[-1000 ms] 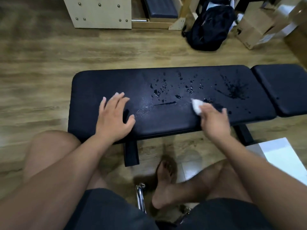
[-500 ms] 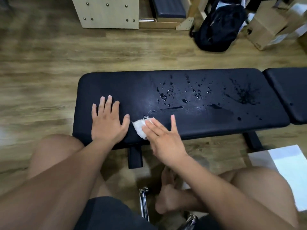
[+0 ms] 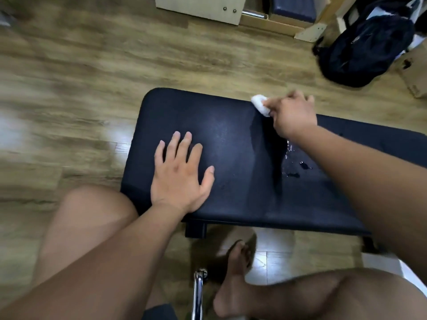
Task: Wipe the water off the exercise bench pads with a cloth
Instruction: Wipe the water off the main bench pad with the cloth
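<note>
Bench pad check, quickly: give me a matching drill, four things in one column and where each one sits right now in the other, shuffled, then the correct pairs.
Things:
1. left hand
2. white cloth
3. water droplets
4. black backpack

Places:
A. on the floor beyond the bench, upper right
B. flat, fingers spread, on the pad's near left part
C. at the pad's far edge, gripped by the right hand
D. on the bench pad, beside the right forearm

Pairs: 1-B, 2-C, 3-D, 4-A
</note>
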Demonstrator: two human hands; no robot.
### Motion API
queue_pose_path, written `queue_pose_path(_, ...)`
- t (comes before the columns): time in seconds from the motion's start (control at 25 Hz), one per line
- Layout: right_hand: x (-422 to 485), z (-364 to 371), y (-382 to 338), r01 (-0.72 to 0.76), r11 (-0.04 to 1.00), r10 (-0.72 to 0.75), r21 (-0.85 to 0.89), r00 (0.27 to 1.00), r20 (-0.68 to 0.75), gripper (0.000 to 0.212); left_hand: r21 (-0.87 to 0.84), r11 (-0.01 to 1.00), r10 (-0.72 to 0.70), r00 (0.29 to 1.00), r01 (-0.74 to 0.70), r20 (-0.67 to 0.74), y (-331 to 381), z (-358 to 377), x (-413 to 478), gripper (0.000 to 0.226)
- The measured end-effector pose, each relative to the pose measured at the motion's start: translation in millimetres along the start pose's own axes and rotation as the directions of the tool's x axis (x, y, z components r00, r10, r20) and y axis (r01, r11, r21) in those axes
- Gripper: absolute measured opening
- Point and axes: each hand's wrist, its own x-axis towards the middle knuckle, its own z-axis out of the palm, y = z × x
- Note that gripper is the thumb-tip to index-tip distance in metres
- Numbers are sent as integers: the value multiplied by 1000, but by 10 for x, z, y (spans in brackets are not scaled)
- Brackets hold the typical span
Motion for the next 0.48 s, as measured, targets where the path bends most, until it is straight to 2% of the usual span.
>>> queue_pose_path(0.12,149,33,-76,-158,973,165,171,986,-26,46,-3,1000,-1,1000,1,-6,-4,15,10,60)
queue_pose_path(0.24,-144,96,-215,-149,975,166,167,982,-94,44,0,1000,-5,1000,5,-1,5,7,11,59)
queue_pose_path(0.36,-809,19,-483,19,978,10,209,991,-136,39,-21,1000,-8,1000,8,-1,7,-3,9,60)
queue_pose_path(0.48,-1773,8,-756,314,929,-290,197,946,-143,37,-54,998,-14,1000,13,-19,3,-17,5,59)
